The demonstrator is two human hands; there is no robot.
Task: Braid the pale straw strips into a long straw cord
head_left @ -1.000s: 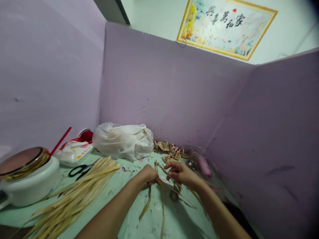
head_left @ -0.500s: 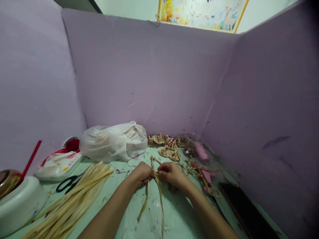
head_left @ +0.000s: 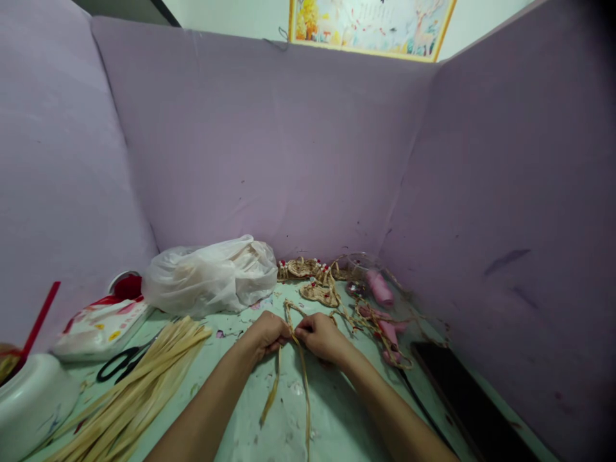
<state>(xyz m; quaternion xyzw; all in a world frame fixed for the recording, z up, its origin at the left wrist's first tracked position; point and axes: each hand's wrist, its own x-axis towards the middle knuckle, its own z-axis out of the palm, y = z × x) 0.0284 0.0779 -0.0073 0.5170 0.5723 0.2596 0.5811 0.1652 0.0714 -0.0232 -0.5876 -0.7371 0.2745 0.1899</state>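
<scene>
Lower centre of frame: bare left hand (head_left: 270,331) clamped on thin tan straw cord (head_left: 305,382); bare right hand (head_left: 321,336) pinching it just beside, strands hanging below. Bundle of flat pale-yellow straw strips (head_left: 143,389), lower left.

The far side is closed off by the purple wall (head_left: 264,141), fronted by a white bag (head_left: 212,276) and woven pieces (head_left: 317,294). Leftward, passage is hindered by the straw bundle (head_left: 139,391), scissors (head_left: 113,366) and a white pot (head_left: 36,407). Rightward, it is narrowed by tangled cord (head_left: 359,319) and a black slab (head_left: 466,398). Near centre, room is left on the tabletop (head_left: 255,443) between the forearms (head_left: 206,398), crossed by hanging strands (head_left: 306,391).
</scene>
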